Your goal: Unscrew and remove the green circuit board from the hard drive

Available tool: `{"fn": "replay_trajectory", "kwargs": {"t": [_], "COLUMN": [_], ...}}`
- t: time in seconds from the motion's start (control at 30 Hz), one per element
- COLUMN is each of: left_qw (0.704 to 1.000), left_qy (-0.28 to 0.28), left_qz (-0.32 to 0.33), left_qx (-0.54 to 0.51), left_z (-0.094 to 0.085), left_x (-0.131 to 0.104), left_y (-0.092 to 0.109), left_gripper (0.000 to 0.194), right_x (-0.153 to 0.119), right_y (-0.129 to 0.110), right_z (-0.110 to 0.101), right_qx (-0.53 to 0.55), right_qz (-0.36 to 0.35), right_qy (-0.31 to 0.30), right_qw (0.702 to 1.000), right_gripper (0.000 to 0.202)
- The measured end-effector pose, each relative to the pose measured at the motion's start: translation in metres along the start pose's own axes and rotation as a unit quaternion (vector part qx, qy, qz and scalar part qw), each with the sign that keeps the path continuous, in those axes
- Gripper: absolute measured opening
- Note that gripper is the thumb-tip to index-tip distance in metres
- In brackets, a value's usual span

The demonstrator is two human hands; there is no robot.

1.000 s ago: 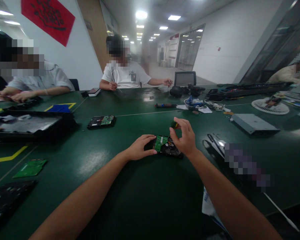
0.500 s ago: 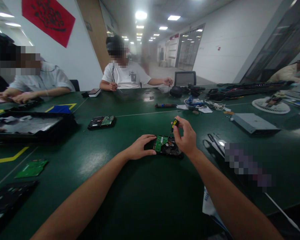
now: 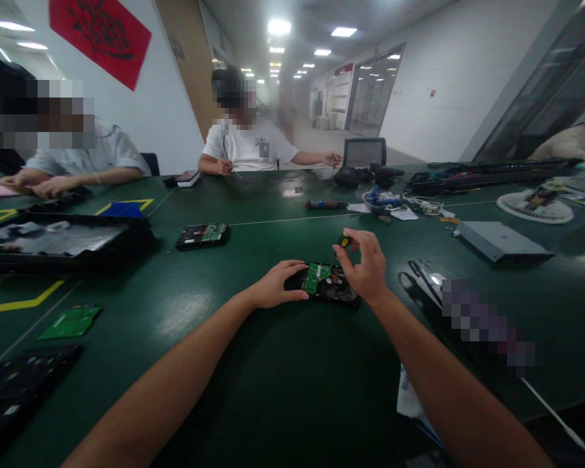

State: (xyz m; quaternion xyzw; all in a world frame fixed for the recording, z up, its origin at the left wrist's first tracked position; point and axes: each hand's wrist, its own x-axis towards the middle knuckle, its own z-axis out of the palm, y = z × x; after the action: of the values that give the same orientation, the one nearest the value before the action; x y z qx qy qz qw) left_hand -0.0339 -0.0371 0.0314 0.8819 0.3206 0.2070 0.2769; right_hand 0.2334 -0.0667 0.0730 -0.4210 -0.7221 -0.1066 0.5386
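A hard drive (image 3: 344,290) lies on the green table in front of me, its green circuit board (image 3: 316,278) facing up. My left hand (image 3: 279,286) grips the drive's left end between thumb and fingers. In my right hand (image 3: 366,263) is a screwdriver (image 3: 344,240) with a black and yellow handle, pinched between thumb and fingertips. Its thin shaft points down at the drive, near the circuit board's edge. Whether the tip sits in a screw is too small to tell.
Another hard drive (image 3: 203,235) lies farther left. Near the left edge are a loose green circuit board (image 3: 72,322), a dark drive (image 3: 22,390) and a black tray (image 3: 68,250). A grey metal box (image 3: 504,240) stands at right. Co-workers sit across the table.
The whole view has shifted slightly. My right hand has turned the screwdriver handle a little, its shaft staying over the drive. My left hand keeps its place on the drive.
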Motion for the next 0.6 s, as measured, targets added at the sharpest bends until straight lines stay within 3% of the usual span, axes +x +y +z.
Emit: {"fn": "replay_trajectory", "kwargs": {"t": [0.6], "left_qw": [1.0], "left_qy": [0.008], "left_qz": [-0.016], "left_qx": [-0.013], "left_z": [-0.0007], "left_x": [-0.0008], "left_y": [0.0019], "left_gripper": [0.085], "right_x": [-0.0011], "right_y": [0.0009], "right_z": [-0.0013], "right_qx": [0.0], "right_qz": [0.003], "right_qy": [0.001], "right_qw": [1.0], "right_gripper": [0.046]}}
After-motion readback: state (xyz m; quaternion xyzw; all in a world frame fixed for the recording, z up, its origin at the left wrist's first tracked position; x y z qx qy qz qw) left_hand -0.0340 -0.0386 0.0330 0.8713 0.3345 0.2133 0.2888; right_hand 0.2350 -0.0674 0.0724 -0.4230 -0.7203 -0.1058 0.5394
